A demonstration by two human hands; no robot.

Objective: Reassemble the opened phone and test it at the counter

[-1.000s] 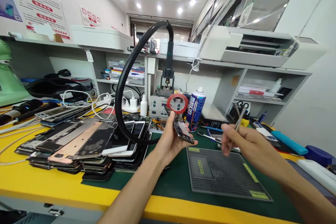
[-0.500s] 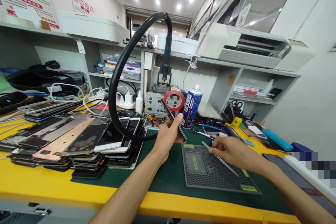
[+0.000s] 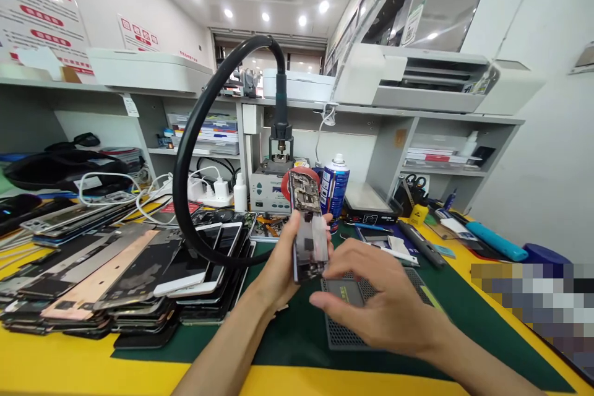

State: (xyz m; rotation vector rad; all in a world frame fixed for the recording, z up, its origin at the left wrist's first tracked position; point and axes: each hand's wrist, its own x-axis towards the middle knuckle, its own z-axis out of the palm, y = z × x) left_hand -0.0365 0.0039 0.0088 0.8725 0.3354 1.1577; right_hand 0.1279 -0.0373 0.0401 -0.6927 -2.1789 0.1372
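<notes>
L hand (image 3: 277, 255) has an opened phone (image 3: 308, 232) held up off the desk (image 3: 55, 378), fingers closed round it: thumb along the phone's L long edge, approx midway, fingertips showing past the R edge at abt the same height, rest of the hand behind & below. Phone's tilted, nearly upright, innards facing the cam: board & metal bits in the upper part, paler shiny area lower down, small dark parts at the bottom end.

R hand (image 3: 383, 306) is by the phone's bottom R corner. Its thumb & index are spread w/ a clear gap btwn. Index tip is right at that corner; can't tell if it touches. Thumb tip sits lower, apart from the phone's bottom end. Other R fingers partly hidden.

Under R hand: grey mesh mat (image 3: 338, 338), partly covered, on top of the green mat (image 3: 278, 349). Behind the phone: red ring (image 3: 286, 188), partly hidden by the phone's top end, + blue spray can (image 3: 336, 180) just R of it. Black hose (image 3: 182, 158) loops up on the L & drops behind L hand. Further L, stacked phones & parts, white-framed phone (image 3: 230, 246) atop the nearest pile; white bottle (image 3: 240, 195) behind. Yellow bottle (image 3: 418, 214) off R.
</notes>
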